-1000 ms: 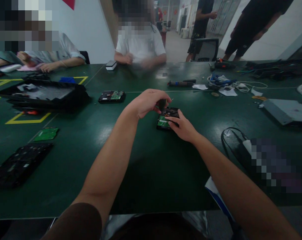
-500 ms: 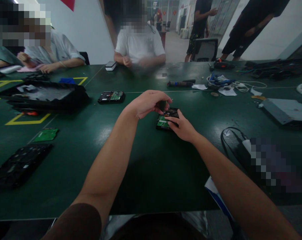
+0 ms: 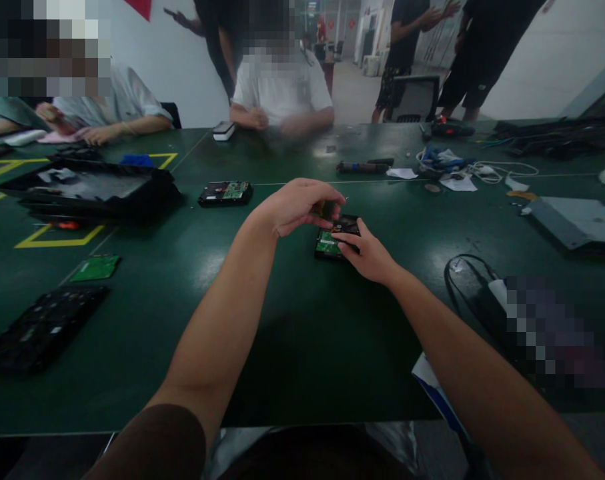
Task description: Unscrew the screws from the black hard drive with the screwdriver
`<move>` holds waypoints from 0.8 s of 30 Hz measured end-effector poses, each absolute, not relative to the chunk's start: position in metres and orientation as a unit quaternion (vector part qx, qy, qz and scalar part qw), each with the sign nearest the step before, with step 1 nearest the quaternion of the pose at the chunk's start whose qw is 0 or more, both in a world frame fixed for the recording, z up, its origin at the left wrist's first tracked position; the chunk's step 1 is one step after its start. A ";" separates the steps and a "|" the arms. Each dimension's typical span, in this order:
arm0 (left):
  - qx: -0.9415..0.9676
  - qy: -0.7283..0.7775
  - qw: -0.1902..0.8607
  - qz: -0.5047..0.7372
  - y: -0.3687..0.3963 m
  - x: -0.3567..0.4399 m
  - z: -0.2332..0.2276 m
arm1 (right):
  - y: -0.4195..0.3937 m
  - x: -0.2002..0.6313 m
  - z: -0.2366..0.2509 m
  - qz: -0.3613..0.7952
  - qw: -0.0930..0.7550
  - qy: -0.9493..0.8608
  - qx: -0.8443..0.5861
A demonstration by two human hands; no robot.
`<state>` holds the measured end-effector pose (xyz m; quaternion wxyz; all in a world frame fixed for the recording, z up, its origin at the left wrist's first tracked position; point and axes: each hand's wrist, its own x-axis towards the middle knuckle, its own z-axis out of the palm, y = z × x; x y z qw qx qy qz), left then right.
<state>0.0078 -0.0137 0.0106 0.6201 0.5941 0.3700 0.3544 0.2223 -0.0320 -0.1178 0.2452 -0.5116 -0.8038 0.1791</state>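
Observation:
A hard drive (image 3: 326, 245) lies on the green table in front of me, its green circuit board facing up. My right hand (image 3: 369, 253) grips it from the right, with fingers across its top and along its edge. Above the drive's far left part, my left hand (image 3: 302, 203) arches over with bent wrist. Its fingers are curled together around something small and dark that I cannot make out. The fingers hide part of the drive's top.
Another hard drive (image 3: 225, 193) lies farther off to the left. Leftward are a black casing (image 3: 92, 193), a green circuit board (image 3: 96, 267) and a black panel (image 3: 47, 327). At right are a grey metal box (image 3: 577, 223), a black cable (image 3: 449, 273) and tangled wires (image 3: 442, 161). People sit opposite.
Both hands keep nearly the same places on and over the hard drive. The view has shifted slightly. In the background, standing people have changed their arm positions.

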 end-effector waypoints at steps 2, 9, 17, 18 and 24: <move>0.569 0.346 0.656 0.355 -0.015 0.008 0.010 | -0.032 0.222 -0.117 0.179 0.245 -0.804 -0.511; 0.582 0.376 0.618 0.371 -0.007 0.008 0.006 | -0.034 0.222 -0.115 0.183 0.243 -0.803 -0.512; 0.569 0.371 0.644 0.353 -0.010 0.007 0.008 | -0.035 0.222 -0.111 0.191 0.241 -0.799 -0.518; 0.558 0.372 0.648 0.361 -0.010 0.008 0.008 | -0.035 0.222 -0.111 0.193 0.239 -0.798 -0.518; 0.533 0.392 0.638 0.393 -0.006 0.007 0.005 | -0.034 0.224 -0.113 0.193 0.234 -0.798 -0.521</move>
